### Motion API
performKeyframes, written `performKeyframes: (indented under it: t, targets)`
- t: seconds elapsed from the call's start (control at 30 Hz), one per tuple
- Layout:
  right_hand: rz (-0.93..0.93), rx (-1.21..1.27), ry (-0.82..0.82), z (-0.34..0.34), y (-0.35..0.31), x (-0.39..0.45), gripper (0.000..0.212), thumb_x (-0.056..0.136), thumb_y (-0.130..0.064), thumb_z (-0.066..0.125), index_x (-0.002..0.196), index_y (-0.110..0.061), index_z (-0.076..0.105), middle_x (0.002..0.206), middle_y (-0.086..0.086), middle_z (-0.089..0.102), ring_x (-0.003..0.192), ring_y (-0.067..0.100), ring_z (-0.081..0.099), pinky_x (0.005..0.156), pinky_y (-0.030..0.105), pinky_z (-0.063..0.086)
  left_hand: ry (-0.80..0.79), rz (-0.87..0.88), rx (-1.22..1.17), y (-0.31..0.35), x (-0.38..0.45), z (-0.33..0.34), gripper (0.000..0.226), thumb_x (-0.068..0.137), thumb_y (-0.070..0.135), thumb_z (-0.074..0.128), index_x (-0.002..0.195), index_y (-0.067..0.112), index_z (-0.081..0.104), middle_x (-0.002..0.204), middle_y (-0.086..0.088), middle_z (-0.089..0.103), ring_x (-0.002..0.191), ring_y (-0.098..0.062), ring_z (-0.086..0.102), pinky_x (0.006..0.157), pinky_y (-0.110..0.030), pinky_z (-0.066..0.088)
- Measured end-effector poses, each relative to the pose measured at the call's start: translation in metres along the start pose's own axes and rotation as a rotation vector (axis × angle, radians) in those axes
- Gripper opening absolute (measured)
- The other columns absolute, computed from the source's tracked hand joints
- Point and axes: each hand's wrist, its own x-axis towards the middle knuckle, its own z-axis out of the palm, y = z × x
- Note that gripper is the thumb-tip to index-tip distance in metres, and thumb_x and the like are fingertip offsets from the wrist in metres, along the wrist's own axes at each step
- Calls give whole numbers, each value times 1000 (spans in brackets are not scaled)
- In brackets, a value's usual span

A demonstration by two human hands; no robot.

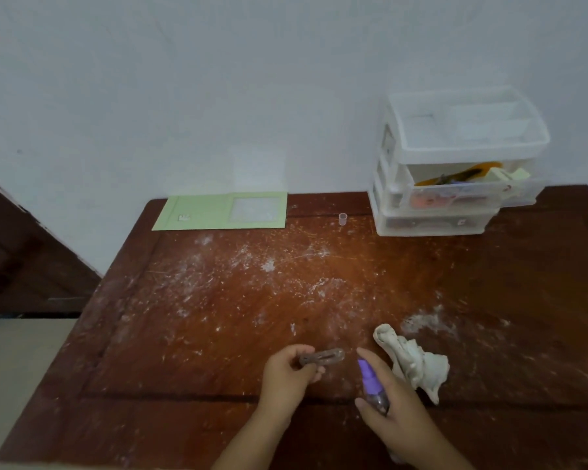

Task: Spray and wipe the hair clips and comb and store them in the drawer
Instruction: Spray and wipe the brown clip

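You are looking down on a table (218, 300) that stands against the wall (218, 79). At its near edge your left hand (287, 374) holds a hair clip (322, 357) just above the tabletop, and your right hand (392, 401), just to its right, grips a spray bottle (370, 381) with the nozzle facing the clip. A crumpled cloth (414, 364) lies on the table right beside the right hand. At the far right a drawer unit (455, 184) sits by the wall, its middle drawer (455, 193) pulled out with items in it. A small cap (343, 219) stands left of the unit, and a folder (218, 212) lies further left.
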Motion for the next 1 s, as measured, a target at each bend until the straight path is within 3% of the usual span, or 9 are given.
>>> performKeyframes:
  t: [0.13, 0.2, 0.3, 0.53, 0.6, 0.67, 0.77, 0.87, 1.0]
  targets:
    - [-8, -92, 47, 5, -5, 5, 63, 88, -15, 54, 132, -39, 17, 92, -20, 48, 79, -9, 55, 75, 10, 43, 10, -77, -131, -9, -12, -2, 26, 82, -14, 53, 103, 1, 59, 80, -7, 64, 62, -7, 64, 54, -9, 50]
    - [-78, -200, 26, 8, -10, 5, 59, 90, -19, 50, 126, -46, 12, 112, -22, 44, 89, -17, 46, 78, -1, 35, -3, -58, -123, -12, -19, -3, 30, 82, -12, 54, 109, -1, 58, 81, -6, 65, 60, -4, 65, 56, -10, 51]
    - [-129, -336, -47, 10, -19, 7, 53, 92, -20, 44, 134, -39, 16, 135, -8, 38, 115, 4, 46, 89, 9, 33, -14, -50, -146, -13, -29, -5, 32, 82, -10, 55, 113, -1, 56, 83, -4, 66, 64, -5, 65, 59, -12, 52]
    - [-149, -409, -105, 15, -28, 12, 50, 92, -26, 38, 139, -25, 21, 139, -4, 37, 119, 10, 46, 93, 16, 34, 29, 7, -140, -12, -35, -8, 32, 82, -9, 56, 113, -2, 57, 82, -1, 66, 62, 0, 66, 60, -12, 52]
    - [-157, -381, -85, 12, -28, 14, 51, 90, -24, 41, 138, -26, 23, 131, -8, 42, 110, 8, 51, 90, 17, 39, 49, 9, -149, -12, -34, -10, 32, 82, -9, 57, 112, -1, 58, 84, -5, 67, 64, -3, 66, 61, -12, 52]
    - [-143, -376, -73, 9, -27, 15, 53, 90, -17, 45, 136, -28, 24, 106, -18, 46, 86, 3, 55, 74, 13, 42, 63, 5, -169, -13, -33, -12, 31, 81, -9, 57, 111, 0, 58, 84, -7, 68, 64, -4, 67, 61, -13, 53]
    - [-120, -384, -54, 8, -22, 16, 50, 89, -15, 46, 134, -27, 26, 83, -25, 37, 64, -1, 47, 60, 9, 37, 73, -1, -193, -11, -32, -13, 28, 81, -10, 57, 106, 2, 60, 82, -8, 68, 63, -5, 67, 60, -13, 53]
    - [-108, -316, -30, 8, -21, 16, 49, 89, -14, 48, 125, -37, 25, 80, -21, 42, 68, 0, 53, 59, 9, 37, 80, -12, -233, -8, -31, -14, 25, 83, -10, 54, 98, 7, 61, 80, -8, 67, 60, -6, 68, 55, -12, 52]
    - [-81, -152, 2, 4, -27, 15, 54, 87, -9, 52, 107, -50, 23, 74, -17, 46, 68, -13, 53, 57, 10, 39, 76, -48, -295, -3, -28, -15, 22, 84, -12, 51, 86, 5, 63, 69, -7, 62, 51, -8, 65, 50, -11, 50]
